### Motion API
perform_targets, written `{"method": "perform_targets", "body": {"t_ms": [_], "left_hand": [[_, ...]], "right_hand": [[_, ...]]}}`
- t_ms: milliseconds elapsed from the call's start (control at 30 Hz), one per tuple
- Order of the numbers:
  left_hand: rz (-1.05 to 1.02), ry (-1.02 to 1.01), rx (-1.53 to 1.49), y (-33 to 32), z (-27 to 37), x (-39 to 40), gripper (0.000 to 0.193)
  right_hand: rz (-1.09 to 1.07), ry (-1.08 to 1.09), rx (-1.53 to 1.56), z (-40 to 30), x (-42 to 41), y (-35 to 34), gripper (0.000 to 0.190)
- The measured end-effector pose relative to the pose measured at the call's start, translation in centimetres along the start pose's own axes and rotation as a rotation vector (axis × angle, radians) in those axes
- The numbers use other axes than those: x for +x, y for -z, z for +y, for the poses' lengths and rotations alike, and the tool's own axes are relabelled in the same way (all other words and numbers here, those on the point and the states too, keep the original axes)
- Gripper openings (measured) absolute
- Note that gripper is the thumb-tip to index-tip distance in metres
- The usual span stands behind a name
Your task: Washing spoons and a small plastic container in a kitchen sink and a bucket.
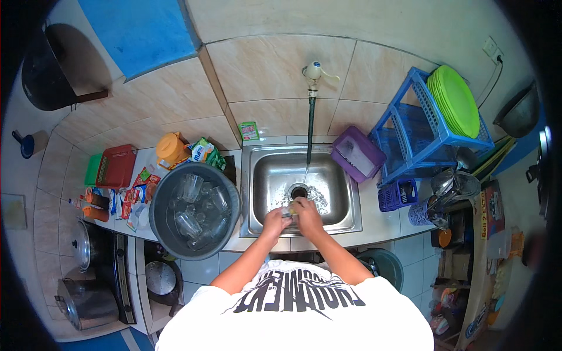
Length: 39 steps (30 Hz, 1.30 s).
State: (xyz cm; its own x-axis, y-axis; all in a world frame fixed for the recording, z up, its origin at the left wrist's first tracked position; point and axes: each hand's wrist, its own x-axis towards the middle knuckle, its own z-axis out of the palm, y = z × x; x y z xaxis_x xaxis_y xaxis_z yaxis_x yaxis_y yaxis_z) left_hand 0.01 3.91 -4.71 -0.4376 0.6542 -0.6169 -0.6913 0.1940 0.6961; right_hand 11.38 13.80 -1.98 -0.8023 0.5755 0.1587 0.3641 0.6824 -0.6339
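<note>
My left hand (275, 224) holds a small clear item (286, 212), seemingly a glass, over the front of the stainless steel sink (263, 184). Against it my right hand (308, 218) presses a small yellowish scrubbing pad (293, 208), partly hidden by the fingers. Just beyond both hands lies the round drain (299, 191), with suds beside it. Water runs down from a dark green hose (311, 127) fixed to the wall tap (313, 72). Left of the sink stands a grey plastic basin (159, 219) with several clear glasses (189, 223) in water.
A purple plastic container (358, 153) leans at the sink's right rim. Beyond it rises a blue rack (408, 131) bearing green plates (454, 101). Behind the basin are an orange pitcher (170, 148) and several packets (207, 151). Lidded pots (88, 302) stand at far left.
</note>
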Motion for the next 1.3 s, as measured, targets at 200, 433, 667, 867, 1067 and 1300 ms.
{"method": "perform_targets", "body": {"t_ms": [200,433,667,867,1067,1300], "left_hand": [[-0.033,-0.094,0.064,0.7,0.6,0.0,0.035],[-0.081,-0.098,0.154,1.1,0.4,1.7,0.034],[-0.046,-0.084,0.043,1.7,1.7,0.3,0.034],[-0.009,-0.155,0.096,2.8,3.0,0.4,0.031],[0.007,-0.203,0.037,3.6,2.4,1.0,0.03],[0.037,-0.114,0.015,3.2,2.8,1.9,0.028]], "right_hand": [[0.15,-0.207,0.036,2.0,1.3,2.7,0.034],[-0.105,-0.07,0.056,0.1,1.8,-0.9,0.035],[-0.013,-0.172,-0.029,0.3,1.0,1.3,0.034],[0.496,-0.239,0.005,5.7,3.9,7.4,0.052],[0.647,-0.259,-0.264,12.3,6.4,15.9,0.057],[0.409,-0.334,-0.398,17.8,7.2,17.1,0.04]]}}
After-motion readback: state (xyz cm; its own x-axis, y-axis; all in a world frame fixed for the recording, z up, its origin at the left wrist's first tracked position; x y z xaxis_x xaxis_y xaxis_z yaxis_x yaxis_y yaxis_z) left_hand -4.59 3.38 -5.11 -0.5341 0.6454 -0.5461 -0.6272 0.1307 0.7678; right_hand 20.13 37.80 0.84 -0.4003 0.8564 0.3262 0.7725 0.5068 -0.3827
